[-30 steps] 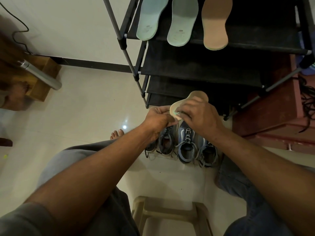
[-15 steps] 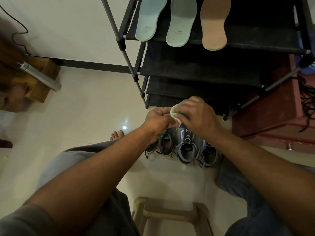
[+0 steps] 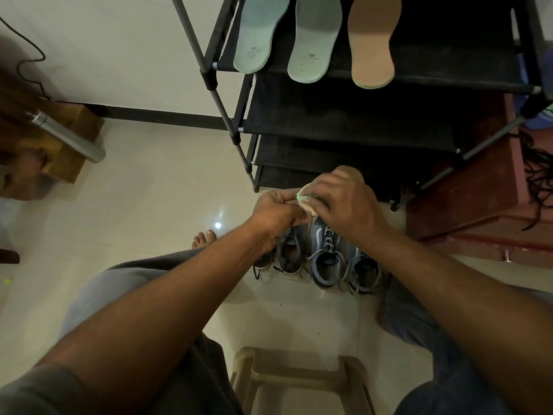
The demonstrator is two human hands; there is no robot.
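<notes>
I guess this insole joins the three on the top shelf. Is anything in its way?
Nothing visible. Left hand and right hand hold the insole before the rack; the top shelf has room right of the tan insole.

Three insoles (image 3: 315, 40) on the rack (image 3: 344, 115) top shelf, shoes (image 3: 326, 259) on the floor (image 3: 149, 205) before it

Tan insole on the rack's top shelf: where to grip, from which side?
Probably pinch the near end of the tan insole, coming from the front of the shoe rack. That end juts past the front rail, leaving room above and below. The rest lies flat on the fabric shelf, with a green insole close beside it.
</notes>
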